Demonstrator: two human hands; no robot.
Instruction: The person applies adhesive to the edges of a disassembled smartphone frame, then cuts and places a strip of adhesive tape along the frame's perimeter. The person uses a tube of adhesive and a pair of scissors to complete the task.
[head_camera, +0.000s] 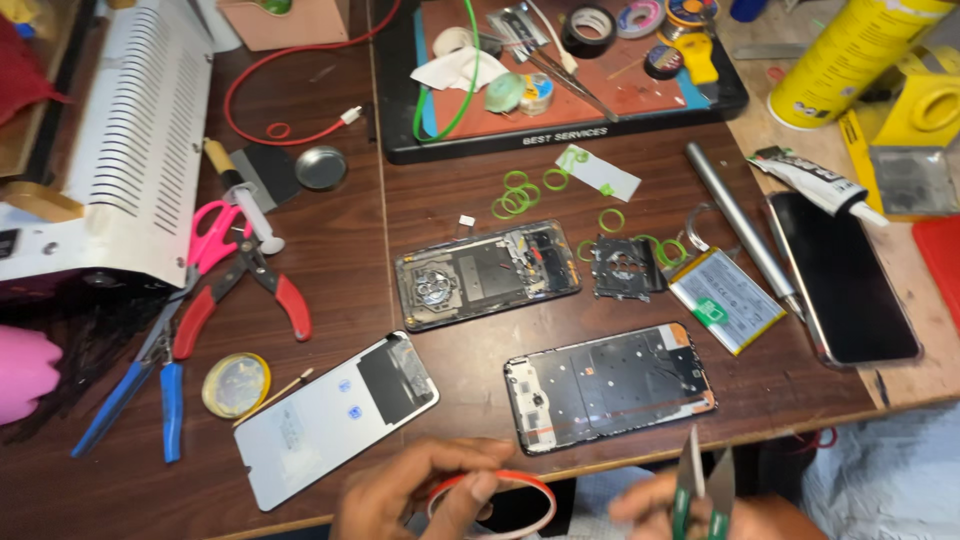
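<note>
- A thin red tape roll (495, 500) is held by the left hand (420, 490) at the bottom edge of the view; the fingers are closed around its rim.
- Small snips (700, 485) with green handles are gripped by the right hand (700, 515), blades pointing up and slightly apart. Only part of this hand is seen.
- The two hands are kept apart, near each other, just in front of the table edge.
- A phone frame (608, 385) is laid flat just beyond the hands, its inside facing up.
- A white back cover (330, 415) is placed to its left, tilted, near the left hand.
- Farther back, an opened phone body (487, 272) is seen, with a small metal plate (622, 266) and a battery (728, 300) to its right.
- Green rubber rings (515, 198) are scattered behind these parts.
- A dark screen (845, 275) and a metal rod (740, 225) are laid at the right.
- At the left, red pliers (240, 290), pink scissors (212, 235) and a blue tool (150, 385) are found beside a white machine (130, 140).
- A black tray (560, 135) with tape rolls is set at the back.
</note>
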